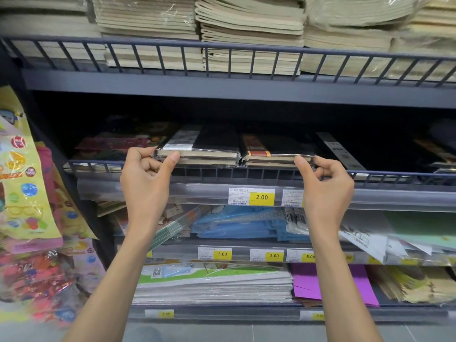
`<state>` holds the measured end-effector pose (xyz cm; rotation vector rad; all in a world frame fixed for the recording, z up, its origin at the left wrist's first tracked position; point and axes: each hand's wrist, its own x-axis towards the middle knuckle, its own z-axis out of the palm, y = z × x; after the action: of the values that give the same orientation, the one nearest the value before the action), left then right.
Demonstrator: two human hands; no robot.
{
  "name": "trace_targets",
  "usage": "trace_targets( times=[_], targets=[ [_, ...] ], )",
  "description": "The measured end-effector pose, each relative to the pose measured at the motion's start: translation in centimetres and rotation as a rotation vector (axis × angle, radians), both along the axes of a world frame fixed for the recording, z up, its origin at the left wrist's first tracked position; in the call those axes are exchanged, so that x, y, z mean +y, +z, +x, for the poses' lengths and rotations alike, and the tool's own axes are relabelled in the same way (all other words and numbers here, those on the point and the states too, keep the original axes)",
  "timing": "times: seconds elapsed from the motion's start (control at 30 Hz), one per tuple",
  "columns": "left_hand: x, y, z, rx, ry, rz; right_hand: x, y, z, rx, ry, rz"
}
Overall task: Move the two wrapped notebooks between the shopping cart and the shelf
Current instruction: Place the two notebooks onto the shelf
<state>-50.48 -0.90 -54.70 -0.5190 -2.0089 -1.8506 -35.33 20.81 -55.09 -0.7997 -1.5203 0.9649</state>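
At the front edge of the middle shelf, the left hand (145, 178) pinches the near outer corner of the left notebook (204, 146), thumb on top and fingers curled beneath the plastic wrap. The right hand (325, 183) pinches the near outer corner of the right notebook (276, 149) in the same way. The two wrapped notebooks lie flat, side by side and touching, just above the wire rail (222, 171). Their long axes run away from the person into the shelf (172, 191). Each hand is nearest its own notebook, gripping from the front, so a move would likely run straight along that axis, pulling out over the rail or pushing in. Whether the pair rests on stock beneath cannot be told. No shopping cart is in view.
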Motion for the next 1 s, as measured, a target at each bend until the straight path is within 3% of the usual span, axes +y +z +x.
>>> trace_targets(
  times=[1.0],
  targets=[
    [-0.3,-0.4,-0.2,-0.024,-0.041,0.000,-0.6,0.0,1.0,-0.124,-0.011,0.058]
  ],
)
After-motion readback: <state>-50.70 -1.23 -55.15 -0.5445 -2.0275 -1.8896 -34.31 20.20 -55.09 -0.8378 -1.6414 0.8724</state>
